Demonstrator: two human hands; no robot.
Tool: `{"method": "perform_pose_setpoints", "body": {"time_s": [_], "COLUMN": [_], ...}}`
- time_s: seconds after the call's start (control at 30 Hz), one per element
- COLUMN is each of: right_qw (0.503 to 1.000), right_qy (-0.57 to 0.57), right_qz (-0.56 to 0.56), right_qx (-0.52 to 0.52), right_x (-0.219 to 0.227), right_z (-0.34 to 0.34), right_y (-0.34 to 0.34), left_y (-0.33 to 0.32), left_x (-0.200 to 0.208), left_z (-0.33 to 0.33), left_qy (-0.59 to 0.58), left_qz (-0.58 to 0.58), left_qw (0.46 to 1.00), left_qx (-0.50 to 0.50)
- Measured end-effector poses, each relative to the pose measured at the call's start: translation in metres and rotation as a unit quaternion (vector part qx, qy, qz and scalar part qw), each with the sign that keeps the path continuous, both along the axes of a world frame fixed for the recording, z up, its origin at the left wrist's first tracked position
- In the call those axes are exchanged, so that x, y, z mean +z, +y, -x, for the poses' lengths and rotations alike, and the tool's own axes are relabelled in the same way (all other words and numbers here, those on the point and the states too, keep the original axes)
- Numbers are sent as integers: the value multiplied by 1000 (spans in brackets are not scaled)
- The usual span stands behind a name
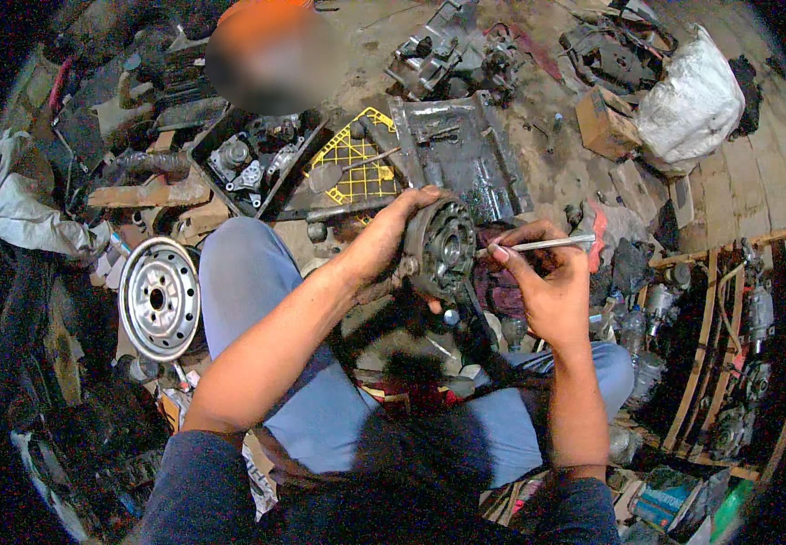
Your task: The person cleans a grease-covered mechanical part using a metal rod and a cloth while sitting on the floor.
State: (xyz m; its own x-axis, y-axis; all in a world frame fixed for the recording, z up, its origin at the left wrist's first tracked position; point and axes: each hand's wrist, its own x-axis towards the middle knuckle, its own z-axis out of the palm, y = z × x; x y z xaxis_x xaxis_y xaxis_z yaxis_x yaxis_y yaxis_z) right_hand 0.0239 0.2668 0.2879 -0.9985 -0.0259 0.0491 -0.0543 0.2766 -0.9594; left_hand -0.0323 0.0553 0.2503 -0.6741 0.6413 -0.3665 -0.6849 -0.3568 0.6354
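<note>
In front of me, my left hand [384,241] grips a round, greasy metal part [452,243] by its rim and back. Its open face, with recesses around a central hub, is turned toward the right. My right hand [555,286] pinches a slim silver metal rod [558,242] between thumb and fingers. The rod lies nearly level, and its left end is close to the part's face; whether they touch I cannot tell. The fingers of my left hand behind the part are mostly hidden.
A silver wheel rim [159,298] leans by my left knee. Ahead are a dark tray of metal parts [246,163], a yellow plastic grid [357,163] and an oily metal tray [461,150]. A cardboard box [606,123] and white sack [691,104] sit far right, wooden slats [693,341] nearer.
</note>
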Motion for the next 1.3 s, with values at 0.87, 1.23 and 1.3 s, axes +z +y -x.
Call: {"method": "perform_pose_setpoints", "body": {"time_s": [0.87,1.23,1.3], "right_qw": [981,965,965], "right_qy": [169,225,228], "right_qz": [-83,-121,-119], "right_qx": [46,59,54], "right_x": [-13,-12,-15], "right_z": [-15,-20,-24], "right_y": [-10,-20,-23], "left_y": [-6,-12,-10], "left_x": [10,7,7], "left_z": [2,5,4], "left_qy": [120,156,169], "left_qz": [166,164,183], "left_qw": [979,974,968], "left_qx": [-9,8,40]}}
